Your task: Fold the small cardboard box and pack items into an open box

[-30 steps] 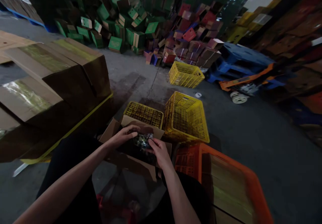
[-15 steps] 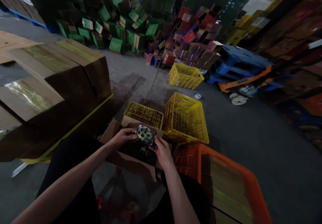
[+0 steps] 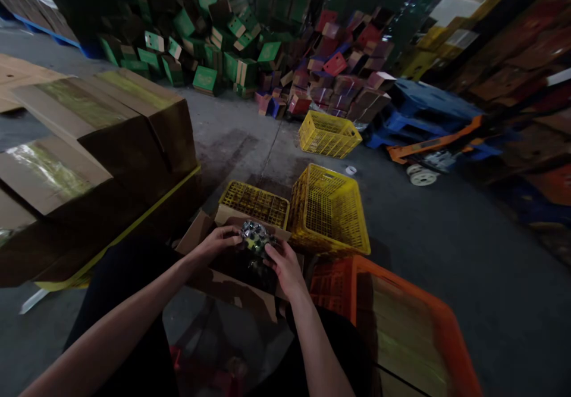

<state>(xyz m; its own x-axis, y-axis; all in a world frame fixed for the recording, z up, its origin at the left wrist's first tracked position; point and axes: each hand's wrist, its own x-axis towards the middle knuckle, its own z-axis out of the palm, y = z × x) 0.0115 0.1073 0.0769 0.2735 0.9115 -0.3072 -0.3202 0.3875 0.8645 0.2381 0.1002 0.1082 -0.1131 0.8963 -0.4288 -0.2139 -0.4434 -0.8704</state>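
Between my hands is a small shiny clear-plastic pack [image 3: 254,237] with dark round spots and a yellowish patch; what is inside is too blurred to name. My left hand [image 3: 222,240] pinches its left end. At the right end, my right hand [image 3: 282,261] grips it, with the thumb lying over its front. Both hands are above an open cardboard box [image 3: 241,293] whose flaps stand outward. Inside the box it is dark, and another glossy wrapped item shows faintly just below the pack.
A yellow crate [image 3: 330,206] and an overturned-looking yellow crate [image 3: 256,200] stand beyond the box. An orange crate [image 3: 401,284] holding a taped carton is at right. Taped cartons [image 3: 134,129] are stacked at left. Farther off are another yellow crate [image 3: 330,134] and an orange pallet jack [image 3: 437,147].
The pack has tilted slightly between my hands. My right thumb has moved left and up, onto the front of the pack. My left hand stays nearly in place.
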